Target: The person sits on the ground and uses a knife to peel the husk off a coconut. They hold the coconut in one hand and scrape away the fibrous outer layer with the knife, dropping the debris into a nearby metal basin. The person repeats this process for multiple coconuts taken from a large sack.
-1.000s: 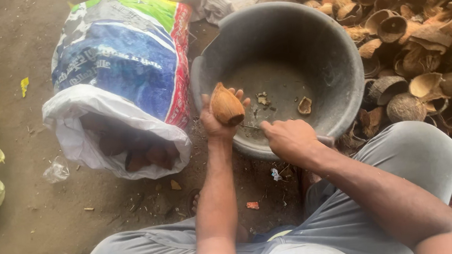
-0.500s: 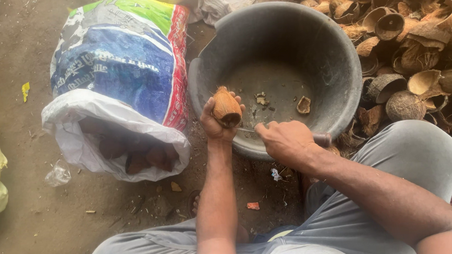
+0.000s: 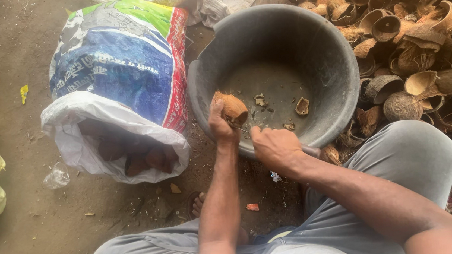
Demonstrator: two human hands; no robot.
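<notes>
The left hand is closed around a coconut piece, brown and rough, and holds it over the near rim of the grey tub. The right hand is clenched on the handle of a tool; a thin blade runs from this fist toward the underside of the piece (the handle itself is hidden by the fingers, so I cannot tell its shape).

Compared with one second ago, the piece is turned a little in the left hand and sits lower, closer to the rim, and the right hand has come nearer to it. Earlier the two hands were apart with a gap between them; now the blade reaches the piece. In my judgement this means the prying or scraping stroke is again in contact, after a short re-gripping, and the work on this same piece goes on.

Inside the tub lie a few small chips and crumbs on the bottom; their places look unchanged. On the person's left stands an open sack with dark pieces visible in its mouth. On the right, beyond the tub, is a pile of empty shells. The person sits low, grey trousers on both knees.
</notes>
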